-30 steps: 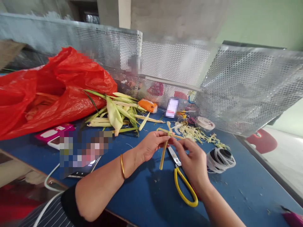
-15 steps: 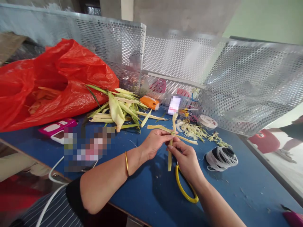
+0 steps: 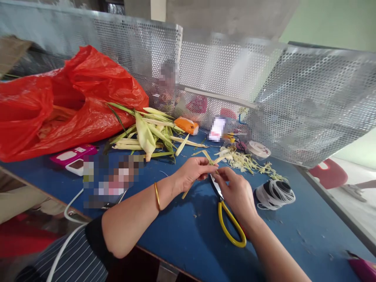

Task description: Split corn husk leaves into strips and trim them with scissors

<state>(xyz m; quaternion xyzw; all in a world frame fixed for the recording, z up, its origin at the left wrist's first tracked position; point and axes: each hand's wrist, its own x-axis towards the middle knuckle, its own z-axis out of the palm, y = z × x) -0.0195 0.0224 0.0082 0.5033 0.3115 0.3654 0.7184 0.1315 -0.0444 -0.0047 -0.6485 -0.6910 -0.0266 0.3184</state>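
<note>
My left hand (image 3: 195, 172) pinches a small knot of folded corn husk strips (image 3: 209, 157) between thumb and fingers. Loose strip ends stick out above the fingers, and one hangs below them. My right hand (image 3: 235, 192) is closed at the same knot, its thumb and forefinger together close to the left fingertips; fingers partly hide what they grip. Under the right hand lie scissors (image 3: 232, 227) with yellow handles, blades pointing away from me. A spool of white thread (image 3: 275, 194) stands to the right of that hand.
Corn husks (image 3: 145, 137) lie piled beside a red plastic bag (image 3: 96, 86). Husk scraps (image 3: 246, 161) are spread near a roll of white tape (image 3: 258, 150). An orange tissue pack (image 3: 186, 125), a lit phone (image 3: 216, 129) and a purple-white device (image 3: 73, 156) rest on the blue table (image 3: 182, 231). Perforated metal panels border the back.
The husk knot has turned in my fingers: the strips that spread out as a cross now point up and down-left. My right hand has shifted slightly, and more of the scissors shows.
</note>
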